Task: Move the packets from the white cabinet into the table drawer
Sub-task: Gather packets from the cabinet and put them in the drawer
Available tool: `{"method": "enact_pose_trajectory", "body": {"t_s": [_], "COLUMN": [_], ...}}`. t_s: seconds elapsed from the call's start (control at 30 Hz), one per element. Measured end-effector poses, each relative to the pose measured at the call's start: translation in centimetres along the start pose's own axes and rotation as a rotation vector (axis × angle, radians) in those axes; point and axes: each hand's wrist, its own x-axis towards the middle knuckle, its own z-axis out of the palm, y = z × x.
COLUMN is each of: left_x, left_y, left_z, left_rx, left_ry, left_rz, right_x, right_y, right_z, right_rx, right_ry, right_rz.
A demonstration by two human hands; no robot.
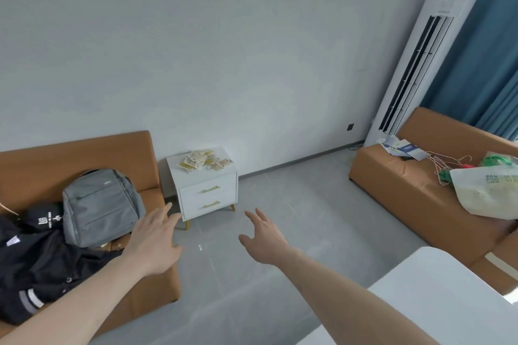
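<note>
Left of our hands we see a grey backpack [101, 206] and dark jacket [47, 269] on a tan sofa [75, 154]. Far right: a second sofa [414, 193] with hangers [445, 165], a bag [487, 193], and a tall air conditioner [420, 64] behind it.

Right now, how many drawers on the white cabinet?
2. The small white cabinet shows two drawers stacked on its front: the upper drawer with a gold handle and the lower drawer with a gold handle. Both are closed. Other sides are hidden.
</note>
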Motion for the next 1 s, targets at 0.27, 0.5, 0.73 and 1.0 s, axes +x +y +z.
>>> {"method": "enact_pose_trajectory", "body": {"t_s": [0.27, 0.5, 0.73, 1.0], "left_x": [13.4, 25.0, 38.6, 50.0], "left_y": [-4.2, -4.8, -6.7, -9.4], "left_z": [-2.3, -1.9, -1.8, -2.1], "left_rx": [0.067, 0.036, 0.024, -0.054], "left_ry": [-0.073, -0.108, -0.121, -0.139], "left_rz": [0.104, 0.147, 0.067, -0.061], "right_x": [9.3, 19.7, 34.8, 50.1], "right_y": [-2.2, -0.8, 1.3, 1.2], "right_z": [-1.3, -3.9, -5.7, -8.9], "right_rx": [0.053, 0.043, 0.051, 0.021], "right_ry": [0.068, 0.092, 0.019, -0.078], "right_rz": [0.093, 0.154, 0.135, 0.071]}}
